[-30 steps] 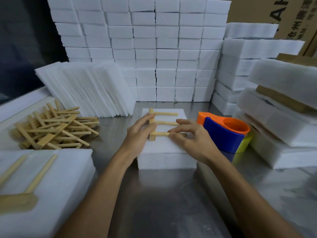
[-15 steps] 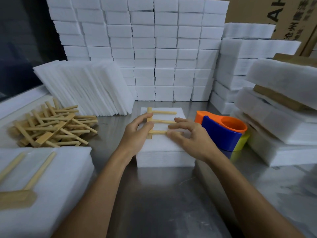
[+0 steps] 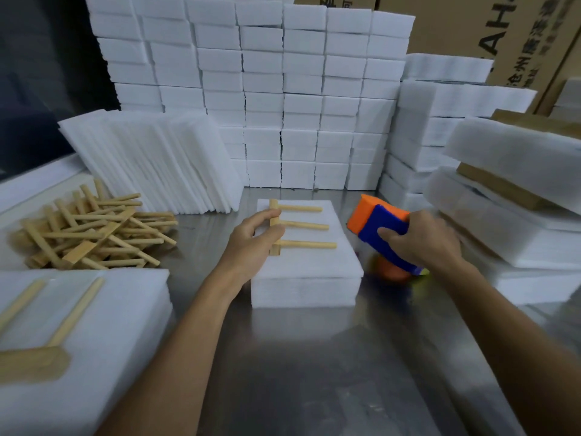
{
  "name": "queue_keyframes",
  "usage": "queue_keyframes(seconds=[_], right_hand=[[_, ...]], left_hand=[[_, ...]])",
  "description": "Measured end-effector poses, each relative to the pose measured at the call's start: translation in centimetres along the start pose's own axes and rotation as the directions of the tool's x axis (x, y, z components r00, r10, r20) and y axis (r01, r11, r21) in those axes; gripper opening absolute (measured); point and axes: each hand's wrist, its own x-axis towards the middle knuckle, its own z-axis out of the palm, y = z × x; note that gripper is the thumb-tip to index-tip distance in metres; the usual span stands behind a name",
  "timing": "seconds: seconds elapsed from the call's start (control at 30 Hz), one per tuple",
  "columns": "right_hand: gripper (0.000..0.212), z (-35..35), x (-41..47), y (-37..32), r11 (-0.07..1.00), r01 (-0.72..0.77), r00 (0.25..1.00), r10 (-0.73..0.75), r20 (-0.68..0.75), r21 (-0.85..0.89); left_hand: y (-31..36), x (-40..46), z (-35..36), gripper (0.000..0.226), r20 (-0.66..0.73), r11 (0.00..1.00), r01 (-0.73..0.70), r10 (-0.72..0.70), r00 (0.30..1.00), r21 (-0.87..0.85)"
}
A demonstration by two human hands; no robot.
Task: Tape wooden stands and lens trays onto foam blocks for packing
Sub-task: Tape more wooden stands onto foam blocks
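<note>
One wooden stand (image 3: 295,226) laid flat on foam block (image 3: 306,272), untaped yet. Left hand (image 3: 251,243) curled over its crossbar, pinning it. Right hand (image 3: 421,240) gripping tape dispenser (image 3: 382,229), just right of block. Taping probably next; loose stands (image 3: 91,229) piled far left, still pending.
</note>
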Motion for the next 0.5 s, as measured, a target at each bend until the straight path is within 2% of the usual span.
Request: queue_keyframes(seconds=[0.13,0.2,0.27,0.3,0.37,0.43,0.5], right_hand=[[0.034,-2.8,-0.8,-0.6,0.967,0.102,0.994,-0.088,-0.07,0.234],[0.035,-4.5,-1.6,-1.4,0.932,0.183,0.976,-0.136,-0.168,0.312],[0.042,-6.1,-2.3,-2.3,0.909,0.286,0.935,-0.195,-0.297,0.303],[0.045,-6.9,-2.7,-2.9,0.899,0.341,0.905,-0.234,-0.355,0.276],[0.044,-8.3,-3.6,-4.3,0.871,0.441,0.847,-0.324,-0.422,0.216],[0.039,-9.1,-4.3,-5.6,0.839,0.516,0.808,-0.41,-0.423,0.172],[0.04,-9.4,-4.8,-6.5,0.814,0.56,0.785,-0.461,-0.414,0.155]], left_hand=[[0.7,-0.3,-0.1,0.028,0.005,0.999,-0.034,0.034,0.999,-0.012],[1.4,-0.3,-0.3,0.026,-0.101,0.989,-0.13,0.136,0.986,0.065],[2.7,-0.6,-0.2,0.028,-0.18,0.953,-0.26,0.286,0.941,0.152],[3.5,-0.8,0.0,0.028,-0.195,0.942,-0.306,0.328,0.924,0.135],[5.2,-1.3,0.4,0.026,-0.16,0.947,-0.321,0.313,0.936,-0.029],[6.7,-2.0,0.6,0.029,-0.011,0.95,-0.209,0.212,0.977,-0.23],[7.4,-2.6,0.5,0.027,0.142,0.919,-0.101,0.167,0.976,-0.381]])
